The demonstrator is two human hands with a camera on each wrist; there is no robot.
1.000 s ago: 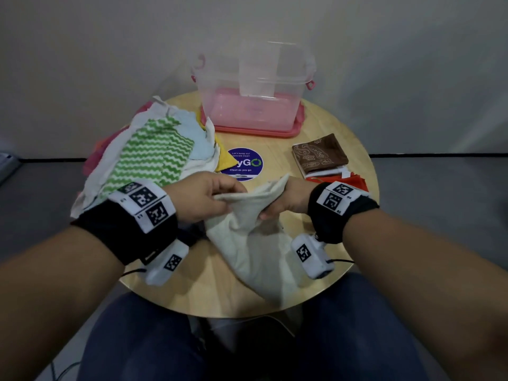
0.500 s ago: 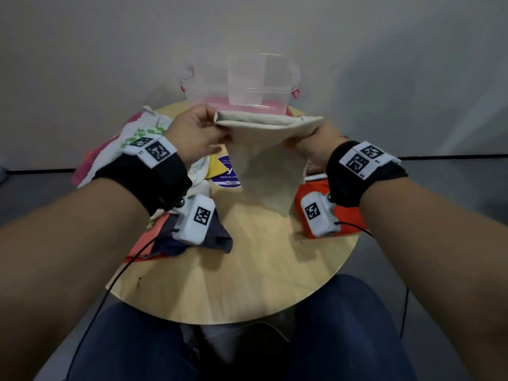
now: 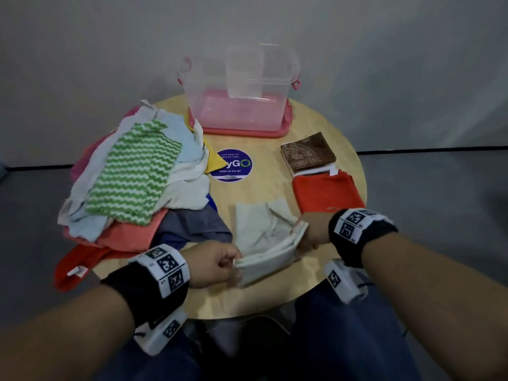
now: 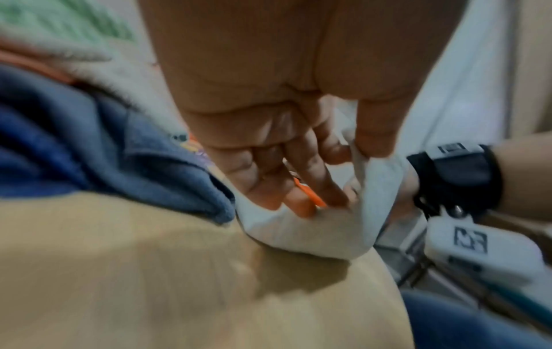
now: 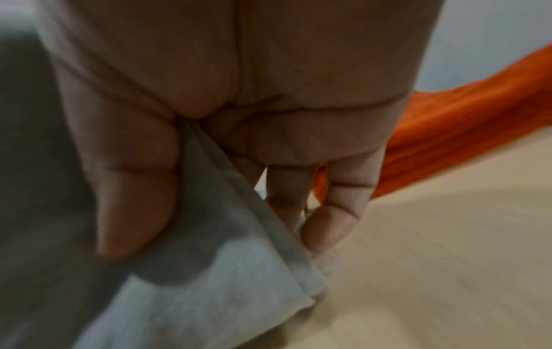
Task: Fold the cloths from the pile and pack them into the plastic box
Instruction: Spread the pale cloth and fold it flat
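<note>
A cream cloth (image 3: 261, 232) lies doubled over on the round wooden table (image 3: 247, 295), its far part flat and wrinkled. My left hand (image 3: 220, 264) pinches its near left corner (image 4: 313, 226) between thumb and fingers. At the near right corner (image 5: 239, 271), my right hand (image 3: 312, 233) pinches the stacked edges. The pile of loose cloths (image 3: 132, 188), topped by a green zigzag one, fills the table's left side. The clear plastic box (image 3: 236, 92) stands at the back on its pink lid, with nothing inside that I can see.
Folded cloths lie at the right: a brown patterned one (image 3: 308, 152) over a white one, and an orange one (image 3: 327, 191) just beyond my right hand. A blue round sticker (image 3: 232, 166) marks the table's middle. A grey-blue cloth (image 3: 192, 226) from the pile lies beside my left hand.
Both hands lifted the cream cloth up toward the box and stretched it, then brought it down toward me; its far part now lies on the table with the held edge folded over.
</note>
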